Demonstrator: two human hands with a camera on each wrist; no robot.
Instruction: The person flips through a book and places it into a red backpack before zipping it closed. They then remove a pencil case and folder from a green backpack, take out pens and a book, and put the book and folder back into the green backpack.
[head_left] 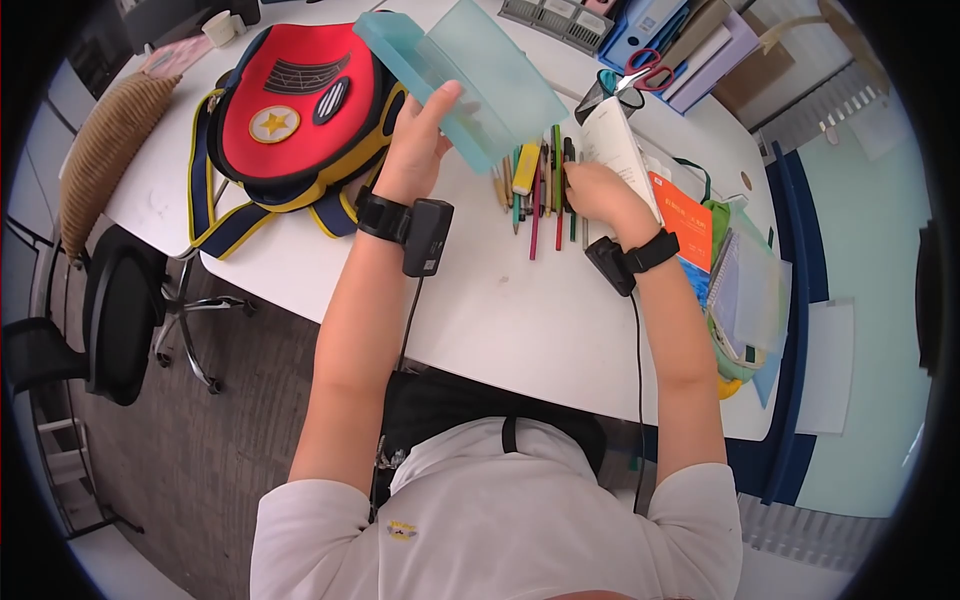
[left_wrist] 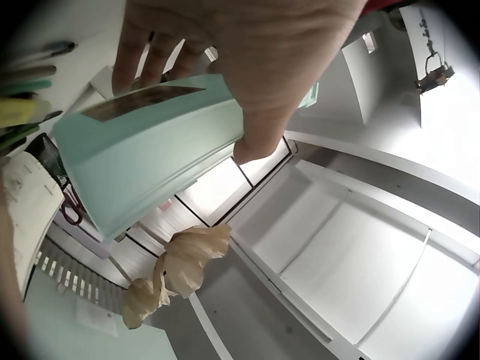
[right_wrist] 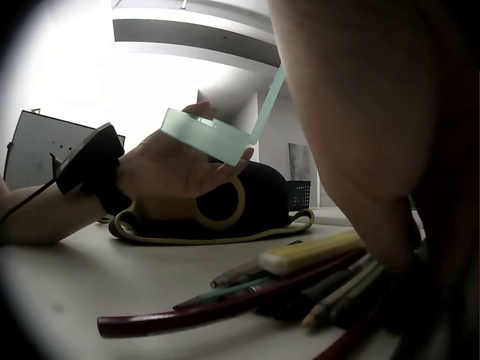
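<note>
My left hand (head_left: 420, 140) holds a translucent teal pencil case (head_left: 480, 95) up over the desk, its lid swung wide. In the left wrist view the thumb lies on one side of the pencil case (left_wrist: 150, 157) and the fingers on the other. On the desk below lies a loose bunch of pens and pencils (head_left: 535, 215), with a yellow eraser-like block (head_left: 525, 170) on top. At the right side of the bunch, my right hand (head_left: 605, 190) reaches down with bent fingers and pinches among the pens; its fingertips are partly hidden.
A red and navy backpack (head_left: 300, 110) lies at the left. Beside my right hand are an open book (head_left: 615, 145), an orange book (head_left: 685, 220) and notebooks (head_left: 745, 285). Behind stand a mesh cup with scissors (head_left: 650, 75) and folders (head_left: 650, 35). A brown cushion (head_left: 115, 150) leans far left.
</note>
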